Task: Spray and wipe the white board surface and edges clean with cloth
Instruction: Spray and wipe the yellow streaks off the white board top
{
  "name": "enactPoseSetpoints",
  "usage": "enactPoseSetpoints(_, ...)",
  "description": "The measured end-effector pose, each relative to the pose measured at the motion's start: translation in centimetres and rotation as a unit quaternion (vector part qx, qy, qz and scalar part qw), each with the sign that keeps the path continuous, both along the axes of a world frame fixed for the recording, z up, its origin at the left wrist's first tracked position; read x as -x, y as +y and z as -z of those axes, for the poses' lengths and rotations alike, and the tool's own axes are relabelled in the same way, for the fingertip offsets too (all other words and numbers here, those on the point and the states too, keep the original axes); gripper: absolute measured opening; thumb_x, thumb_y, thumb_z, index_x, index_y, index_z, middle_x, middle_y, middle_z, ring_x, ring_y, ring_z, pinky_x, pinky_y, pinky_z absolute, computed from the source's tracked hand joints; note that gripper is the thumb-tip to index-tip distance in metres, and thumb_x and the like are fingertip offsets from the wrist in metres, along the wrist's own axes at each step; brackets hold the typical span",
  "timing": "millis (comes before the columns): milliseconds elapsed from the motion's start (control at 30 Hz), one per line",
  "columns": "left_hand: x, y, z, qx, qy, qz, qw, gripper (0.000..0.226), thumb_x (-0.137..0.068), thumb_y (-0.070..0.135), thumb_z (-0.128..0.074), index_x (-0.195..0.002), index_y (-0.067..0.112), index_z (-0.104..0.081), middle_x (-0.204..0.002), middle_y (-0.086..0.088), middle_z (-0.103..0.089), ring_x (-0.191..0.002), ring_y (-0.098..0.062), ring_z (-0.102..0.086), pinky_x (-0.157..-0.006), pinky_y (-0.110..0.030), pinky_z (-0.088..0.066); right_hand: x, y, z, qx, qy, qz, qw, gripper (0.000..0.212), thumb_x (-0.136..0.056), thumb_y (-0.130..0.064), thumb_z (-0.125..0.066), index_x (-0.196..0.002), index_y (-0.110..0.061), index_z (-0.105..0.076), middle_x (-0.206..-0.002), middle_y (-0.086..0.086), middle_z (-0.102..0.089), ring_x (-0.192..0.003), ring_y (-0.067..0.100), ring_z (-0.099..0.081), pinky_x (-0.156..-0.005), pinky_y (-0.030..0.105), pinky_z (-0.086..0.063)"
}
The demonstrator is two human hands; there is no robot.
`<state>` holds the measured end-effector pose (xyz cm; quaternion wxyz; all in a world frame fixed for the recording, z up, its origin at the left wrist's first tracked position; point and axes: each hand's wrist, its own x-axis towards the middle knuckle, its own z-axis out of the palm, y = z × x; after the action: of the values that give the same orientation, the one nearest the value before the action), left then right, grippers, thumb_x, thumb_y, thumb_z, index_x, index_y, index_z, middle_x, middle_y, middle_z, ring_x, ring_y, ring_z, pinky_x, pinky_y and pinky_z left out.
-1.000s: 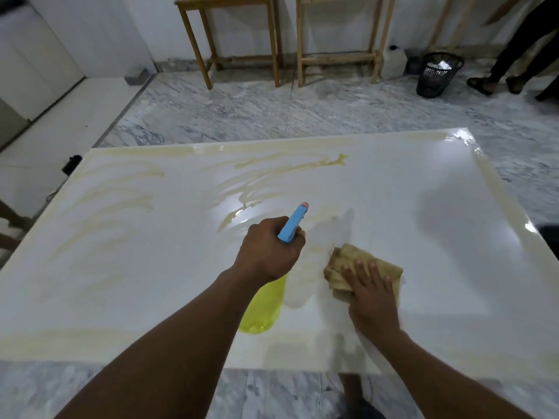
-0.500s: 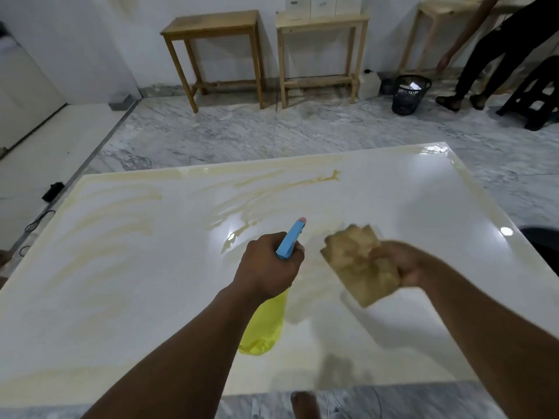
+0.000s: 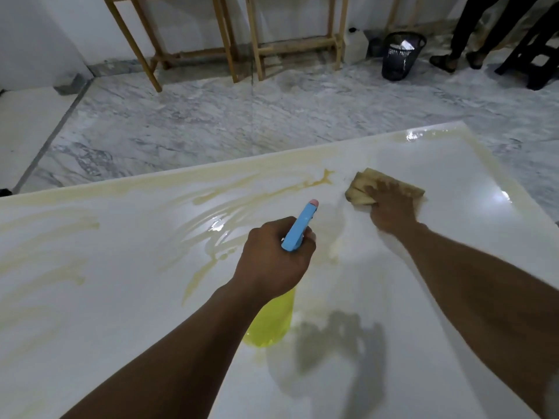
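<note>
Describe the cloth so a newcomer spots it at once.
Start at the white board filling the lower frame. Toward its far right corner, the right hand presses on a folded tan cloth. It is the only fabric there; the other item over the board is a yellow bottle with a blue head.

board (image 3: 423, 297) is super glossy and smooth, streaked with wet yellowish smears. cloth (image 3: 390, 184) looks soft, matt tan fabric. bottle (image 3: 272, 322) is see-through yellow plastic, floor (image 3: 242, 122) polished grey marble.
</note>
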<state>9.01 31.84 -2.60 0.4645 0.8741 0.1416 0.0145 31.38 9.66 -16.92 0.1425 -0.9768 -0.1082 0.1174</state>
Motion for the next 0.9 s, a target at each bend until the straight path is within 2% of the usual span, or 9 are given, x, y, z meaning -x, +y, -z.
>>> enactPoseSetpoints(67,-0.4,-0.2,0.6,0.004,0.007,0.01,1.0,0.028,-0.093,0.04,-0.062,-0.084,0.014,-0.065,-0.077,-0.02,-0.065,-0.067,-0.044,-0.066,-0.07,-0.057,-0.062,2.1,-0.6,1.8,-0.021,-0.021,-0.006,1.0,0.053,-0.095,-0.015,-0.042,-0.147,-0.028,-0.042,-0.162,0.004,-0.024,-0.15,0.029,-0.014,-0.118,0.051,-0.008)
enactPoseSetpoints(167,0.0,-0.3,0.7,-0.003,0.024,0.025,0.999,0.026,-0.095,0.038,-0.063,-0.085,0.014,-0.066,-0.077,-0.02,-0.066,-0.067,-0.044,-0.068,-0.072,-0.058,-0.062,7.0,-1.9,2.5,-0.031,-0.034,-0.008,0.999,0.059,-0.086,-0.022,-0.032,-0.143,-0.026,-0.048,-0.158,0.008,-0.032,-0.148,0.034,-0.022,-0.118,0.055,-0.012)
enactPoseSetpoints(367,3.8,-0.7,-1.2,-0.011,0.029,0.032,0.999,0.024,-0.099,0.035,-0.064,-0.083,0.017,-0.064,-0.078,-0.019,-0.069,-0.068,-0.043,-0.07,-0.074,-0.056,-0.062,20.4,-2.1,2.1,-0.029,-0.007,-0.002,1.0,0.079,-0.072,-0.032,-0.02,-0.148,-0.028,-0.04,-0.16,0.0,-0.023,-0.15,0.028,-0.015,-0.118,0.055,-0.012)
enactPoseSetpoints(533,10.7,-0.7,-3.1,-0.012,0.015,0.042,0.999,0.021,-0.098,0.033,-0.064,-0.083,0.019,-0.065,-0.078,-0.018,-0.072,-0.07,-0.042,-0.072,-0.076,-0.056,-0.062,33.3,-1.3,2.1,0.028,0.003,-0.015,0.999,0.073,-0.069,-0.025,-0.034,-0.14,-0.024,-0.05,-0.15,0.007,-0.046,-0.136,0.036,-0.044,-0.101,0.062,-0.038)
enactPoseSetpoints(600,14.2,-0.5,-3.7,-0.01,0.011,0.045,0.999,0.02,-0.098,0.033,-0.065,-0.083,0.02,-0.065,-0.078,-0.016,-0.073,-0.068,-0.04,-0.072,-0.076,-0.054,-0.063,37.9,-0.4,0.6,0.007,-0.029,-0.018,0.999,0.066,-0.072,-0.024,-0.038,-0.136,-0.025,-0.054,-0.145,0.006,-0.051,-0.131,0.036,-0.052,-0.097,0.059,-0.044)
enactPoseSetpoints(700,18.6,0.4,-4.3,0.0,0.014,0.046,0.999,0.024,-0.1,0.032,-0.064,-0.086,0.012,-0.066,-0.077,-0.018,-0.072,-0.065,-0.037,-0.073,-0.073,-0.046,-0.063,40.9,0.1,-3.6,-0.093,0.016,0.032,0.995,0.041,-0.089,-0.026,-0.047,-0.127,-0.028,-0.062,-0.127,0.001,-0.066,-0.119,0.024,-0.061,-0.098,0.037,-0.049)
enactPoseSetpoints(767,20.4,1.2,-5.0,0.013,0.023,0.043,0.999,0.027,-0.101,0.031,-0.063,-0.088,0.007,-0.064,-0.07,-0.014,-0.068,-0.061,-0.033,-0.075,-0.064,-0.033,-0.061,40.3,0.5,-6.3,-0.22,0.107,0.163,0.956,0.025,-0.091,-0.025,-0.049,-0.106,-0.022,-0.068,-0.099,0.008,-0.074,-0.089,0.027,-0.071,-0.074,0.039,-0.057)
enactPoseSetpoints(833,21.3,2.3,-5.5,0.011,0.021,0.038,0.999,0.029,-0.101,0.031,-0.063,-0.088,0.006,-0.063,-0.069,-0.011,-0.065,-0.061,-0.034,-0.075,-0.064,-0.034,-0.061,38.4,0.6,-7.4,-0.389,0.236,0.293,0.841,0.022,-0.089,-0.013,-0.049,-0.097,-0.007,-0.069,-0.098,0.023,-0.071,-0.088,0.036,-0.068,-0.073,0.044,-0.054)
enactPoseSetpoints(900,21.2,3.1,-5.9,0.01,0.011,0.036,0.999,0.029,-0.1,0.032,-0.063,-0.088,0.006,-0.064,-0.075,-0.02,-0.067,-0.067,-0.041,-0.073,-0.073,-0.048,-0.063,36.2,0.3,-7.9,-0.509,0.329,0.32,0.728,0.028,-0.086,-0.009,-0.058,-0.109,0.005,-0.065,-0.107,0.029,-0.068,-0.096,0.04,-0.066,-0.082,0.047,-0.053)
